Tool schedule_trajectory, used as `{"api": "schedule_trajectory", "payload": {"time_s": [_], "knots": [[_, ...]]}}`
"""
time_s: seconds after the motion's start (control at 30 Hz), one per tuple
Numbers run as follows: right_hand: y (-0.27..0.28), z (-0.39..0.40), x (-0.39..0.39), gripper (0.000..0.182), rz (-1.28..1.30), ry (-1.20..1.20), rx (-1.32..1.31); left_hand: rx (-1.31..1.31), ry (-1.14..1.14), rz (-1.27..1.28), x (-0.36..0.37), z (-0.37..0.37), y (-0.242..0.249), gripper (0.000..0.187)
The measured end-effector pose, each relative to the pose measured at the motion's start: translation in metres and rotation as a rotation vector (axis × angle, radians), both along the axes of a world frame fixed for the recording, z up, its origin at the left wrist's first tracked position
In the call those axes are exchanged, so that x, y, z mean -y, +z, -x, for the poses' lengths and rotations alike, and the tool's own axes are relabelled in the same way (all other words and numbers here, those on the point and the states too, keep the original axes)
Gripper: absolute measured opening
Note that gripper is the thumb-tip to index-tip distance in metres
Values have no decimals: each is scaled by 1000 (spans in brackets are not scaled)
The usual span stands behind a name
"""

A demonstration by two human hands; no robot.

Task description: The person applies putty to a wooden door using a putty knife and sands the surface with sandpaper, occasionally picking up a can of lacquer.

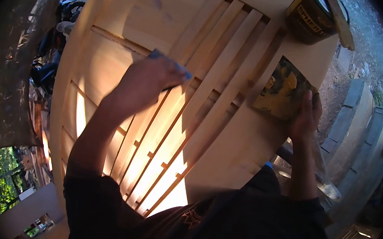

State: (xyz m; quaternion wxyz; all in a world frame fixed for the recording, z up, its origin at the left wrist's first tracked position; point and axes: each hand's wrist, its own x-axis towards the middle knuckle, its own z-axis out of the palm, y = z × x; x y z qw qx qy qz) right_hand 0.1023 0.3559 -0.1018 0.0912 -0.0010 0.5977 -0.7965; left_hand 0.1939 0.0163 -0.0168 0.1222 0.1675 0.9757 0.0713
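Observation:
A large pale wooden panel [226,142] with raised slats and grooves lies below me. My left hand [146,79] is closed on a flat blue-grey scraper [169,63], its edge close over the slats near the middle of the panel. Over the panel's right side, my right hand [306,119] grips the lower right edge of a dark square board [282,89], fingers wrapped round it. Yellowish filler paste [290,83] is smeared in patches on the board's face.
A dark can [309,19] with yellow lettering stands on the panel's far right corner, a wooden stick [339,20] across its top. Stacked grey timbers [350,118] lie on the ground to the right. Dark machinery [49,63] stands beyond the left edge.

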Motion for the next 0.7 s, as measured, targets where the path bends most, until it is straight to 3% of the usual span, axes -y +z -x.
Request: {"api": "schedule_trajectory", "payload": {"time_s": [0.07,0.17,0.2,0.27,0.33,0.47,0.7], "knots": [[-1,-1,0,30,54,8,-10,4,-13,38,0,-42,-6,46],[-25,-4,-11,27,-938,-103,-765,-31,28,-72,-1,-87,-2,46],[-18,-2,-11,27,-888,-95,-724,49,48,-91,0,-89,6,47],[8,-2,2,27,-299,-7,-242,201,100,-128,-4,-82,28,51],[11,-5,6,32,-170,23,-39,83,126,-296,-27,-57,46,55],[27,-26,14,30,-54,2,-44,-129,178,-662,-98,-24,61,51],[55,-60,19,25,49,-63,-76,-274,209,-575,-156,-39,43,49]]}}
